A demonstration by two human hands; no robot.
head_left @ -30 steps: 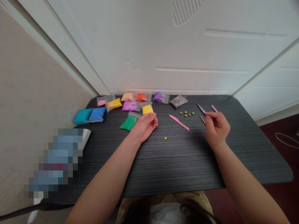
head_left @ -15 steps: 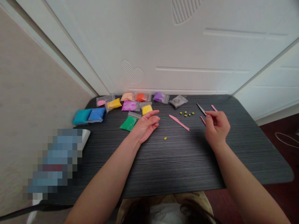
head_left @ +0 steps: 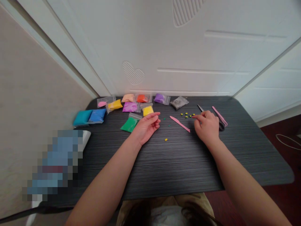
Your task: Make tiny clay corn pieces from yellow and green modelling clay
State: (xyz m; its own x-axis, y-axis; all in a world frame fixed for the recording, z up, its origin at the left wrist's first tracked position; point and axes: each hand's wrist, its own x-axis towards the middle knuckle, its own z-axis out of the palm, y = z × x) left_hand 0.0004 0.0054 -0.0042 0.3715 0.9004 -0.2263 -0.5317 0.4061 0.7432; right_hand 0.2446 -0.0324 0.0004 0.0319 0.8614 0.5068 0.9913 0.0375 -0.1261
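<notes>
the right hand [head_left: 207,128] has come in from over the scissors [head_left: 200,108] to just right of the knife [head_left: 180,124], fingers narrow at the yellow-green bits [head_left: 186,115], which lie unmoved beyond the knife. more of the tweezers [head_left: 219,115] shows, farther right. the left hand [head_left: 146,128] stays left of the knife, fingers narrow; whether either hand grips anything, i cannot tell.

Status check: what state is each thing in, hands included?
Left hand: fingers curled, contents unclear
Right hand: index finger extended
Yellow-green pieces: loose, grouped
Yellow piece: loose, alone
Pink knife: lying flat
Scissors: partly covered, opening unclear
Pink tool: lying by the scissors
Bags: lying, with colored contents
</notes>
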